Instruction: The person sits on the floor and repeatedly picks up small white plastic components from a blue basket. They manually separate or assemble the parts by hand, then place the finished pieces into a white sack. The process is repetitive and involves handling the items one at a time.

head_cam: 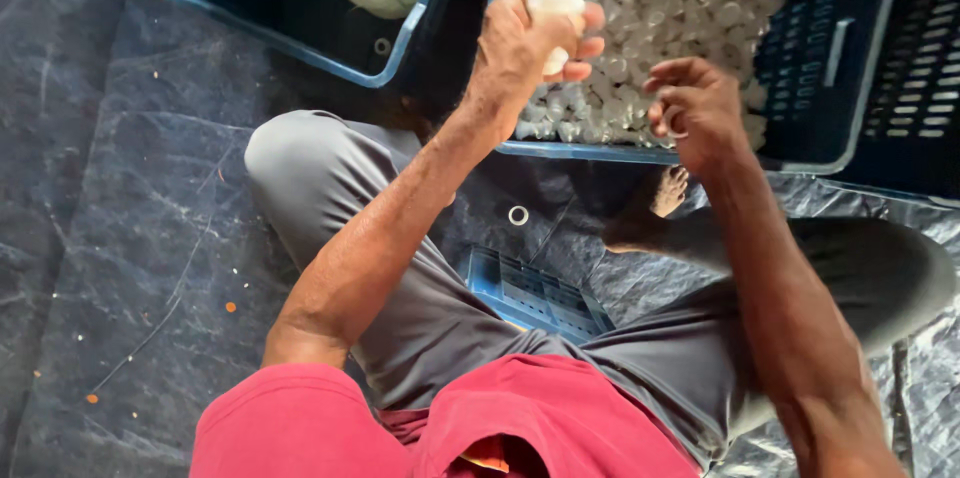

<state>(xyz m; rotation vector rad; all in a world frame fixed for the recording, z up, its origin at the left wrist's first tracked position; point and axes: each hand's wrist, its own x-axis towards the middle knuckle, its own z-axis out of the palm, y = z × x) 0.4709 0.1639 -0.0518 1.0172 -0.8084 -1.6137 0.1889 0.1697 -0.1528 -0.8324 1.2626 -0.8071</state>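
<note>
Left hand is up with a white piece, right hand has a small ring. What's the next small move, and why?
Probably bring the right hand across so its small ring meets the white plastic piece gripped in the left hand. The two hands sit apart above the blue crate of similar white pieces.

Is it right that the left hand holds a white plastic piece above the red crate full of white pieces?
Not quite. The crate is blue, not red. The head view shows the left hand holding a white plastic piece above that blue crate full of white pieces.
</note>
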